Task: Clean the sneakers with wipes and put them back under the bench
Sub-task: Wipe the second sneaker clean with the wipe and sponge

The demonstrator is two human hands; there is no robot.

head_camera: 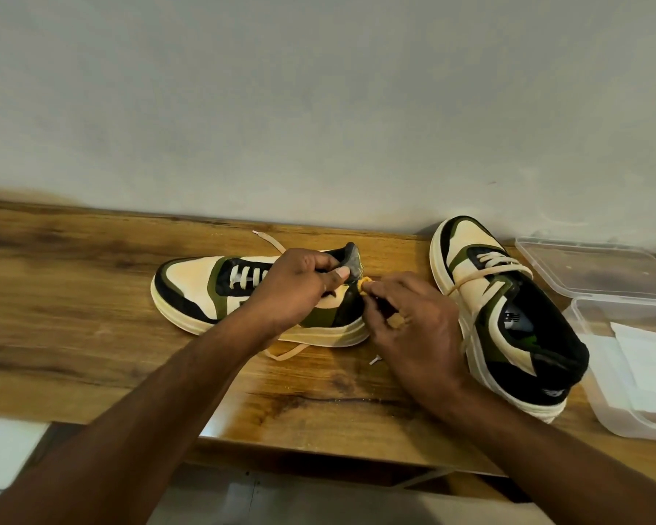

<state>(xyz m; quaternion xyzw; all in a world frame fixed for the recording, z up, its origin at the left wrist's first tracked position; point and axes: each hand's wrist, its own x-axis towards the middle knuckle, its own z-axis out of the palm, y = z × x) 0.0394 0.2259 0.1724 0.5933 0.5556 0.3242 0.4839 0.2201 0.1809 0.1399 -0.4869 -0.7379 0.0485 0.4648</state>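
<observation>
Two sneakers up on the bench [91, 297], not under it, presumably raised to a working height for wiping. Left sneaker [190, 289] at centre, lying across, toe toward 9 o'clock, heel toward 3. Left hand [292, 286] curled over the collar, thumb and fingers pinching the heel tab, apparently to steady the shoe and turn the heel up toward the other hand. Right hand [413, 320] at 4 o'clock of that heel, fingers closed on something small and yellowish, its tip touching the back of the heel; wipe or not, cannot tell. Hands close together, nearly touching, both at the same heel. Laces [285, 352] loose, one end trailing toward 12 o'clock, another spilling toward 6 under the wrists, likely slackened to open the shoe for cleaning.

Right sneaker [508, 312] just beside the right hand at 3 o'clock, toe toward 12 near the wall [319, 108], heel toward 5, parked within reach for its turn. Tub [622, 373] of white wipes at 3 o'clock of that, open, lid [599, 267] laid flat behind at 1 o'clock, left off so a fresh sheet comes out one-handed.

Judged: heel cleaning under way on the first shoe; return under the bench not yet done.
</observation>
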